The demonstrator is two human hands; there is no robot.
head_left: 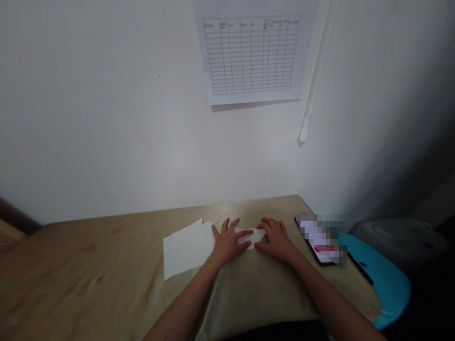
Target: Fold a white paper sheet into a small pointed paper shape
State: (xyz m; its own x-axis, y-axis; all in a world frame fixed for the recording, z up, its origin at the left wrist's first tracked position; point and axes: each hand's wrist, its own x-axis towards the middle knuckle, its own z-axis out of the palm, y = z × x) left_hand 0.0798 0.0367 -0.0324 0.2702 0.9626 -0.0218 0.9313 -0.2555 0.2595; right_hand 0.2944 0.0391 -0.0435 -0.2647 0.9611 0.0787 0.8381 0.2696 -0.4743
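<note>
A small piece of white folded paper [259,234] lies on the cloth-covered table between my two hands. My left hand [226,243] has its thumb and index finger on the left part of the paper, while its other fingers spread out over the table. At the paper's right end, my right hand [276,240] grips it between thumb and fingers. Beside my left hand, several white sheets of paper [186,251] with uneven edges lie in a loose pile, partly hidden by that hand and forearm.
A brownish cover lies over the table [99,265], which meets a white wall [106,118]. Near the right edge rests a phone [314,237], its screen pixelated. A blue plastic stool [391,284] stands beyond that edge. Above hangs a printed table sheet [252,57].
</note>
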